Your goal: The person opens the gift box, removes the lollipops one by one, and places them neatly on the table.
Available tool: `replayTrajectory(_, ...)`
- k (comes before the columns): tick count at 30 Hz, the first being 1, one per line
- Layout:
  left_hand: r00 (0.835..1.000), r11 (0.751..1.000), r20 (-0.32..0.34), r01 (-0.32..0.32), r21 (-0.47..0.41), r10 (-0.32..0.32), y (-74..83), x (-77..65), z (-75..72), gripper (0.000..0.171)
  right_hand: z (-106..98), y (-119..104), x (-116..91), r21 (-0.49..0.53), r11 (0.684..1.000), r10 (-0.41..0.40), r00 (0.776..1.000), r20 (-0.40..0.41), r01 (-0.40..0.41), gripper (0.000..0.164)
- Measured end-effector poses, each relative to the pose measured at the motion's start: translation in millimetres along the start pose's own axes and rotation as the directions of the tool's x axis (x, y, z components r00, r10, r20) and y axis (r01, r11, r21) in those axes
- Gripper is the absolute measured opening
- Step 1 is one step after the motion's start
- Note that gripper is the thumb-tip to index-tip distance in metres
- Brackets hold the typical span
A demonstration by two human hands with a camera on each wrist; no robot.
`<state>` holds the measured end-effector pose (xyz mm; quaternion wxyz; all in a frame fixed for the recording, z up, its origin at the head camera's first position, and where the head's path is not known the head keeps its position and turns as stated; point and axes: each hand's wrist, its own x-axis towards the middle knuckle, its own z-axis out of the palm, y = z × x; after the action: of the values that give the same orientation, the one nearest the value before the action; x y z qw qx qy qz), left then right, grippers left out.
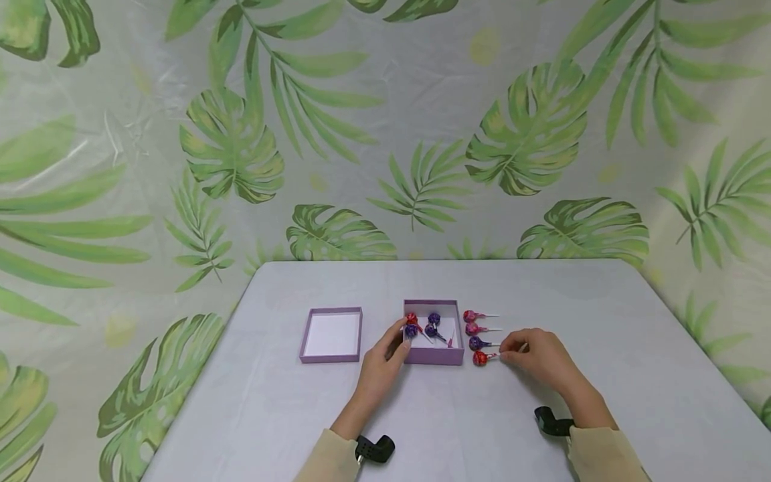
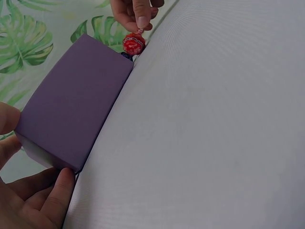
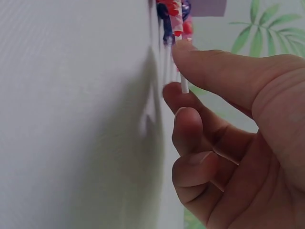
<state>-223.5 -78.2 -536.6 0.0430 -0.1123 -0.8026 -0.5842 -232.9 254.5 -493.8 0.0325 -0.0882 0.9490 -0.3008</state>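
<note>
A purple box [image 1: 434,356] with a white inside holds several red and purple lollipops [image 1: 434,318]. At its left front corner, my left hand [image 1: 385,355] grips the box, thumb and fingers against the side. To the right of the box is a column of lollipops: two pink [image 1: 472,329], one purple [image 1: 476,343] and, nearest me, one red lollipop [image 1: 479,359]. My right hand [image 1: 539,355] pinches the red lollipop's white stick [image 3: 185,85] between thumb and index finger. In the right wrist view its other fingers are loosely curled.
A shallow purple box lid [image 1: 330,335], white inside, lies to the left of the box. Everything rests on a white-covered table [image 1: 271,402], with a leaf-patterned curtain [image 1: 421,134] behind it.
</note>
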Motion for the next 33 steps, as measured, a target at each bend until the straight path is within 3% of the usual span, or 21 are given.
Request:
replayTrajectory(14, 1.000, 1.000, -0.013, -0.016, 0.001, 0.016, -2.4, -1.7, -1.1, 0.050, 10.1, 8.7, 3.6, 0.003, 1.000, -0.016, 1.000, -0.008, 0.016, 0.005)
replayTrajectory(33, 1.000, 1.000, 0.000, -0.013, -0.011, 0.013, 0.6, -1.3, -0.8, 0.051, 5.2, 16.2, 0.6, -0.003, 0.999, -0.041, 0.999, 0.014, 0.041, 0.006)
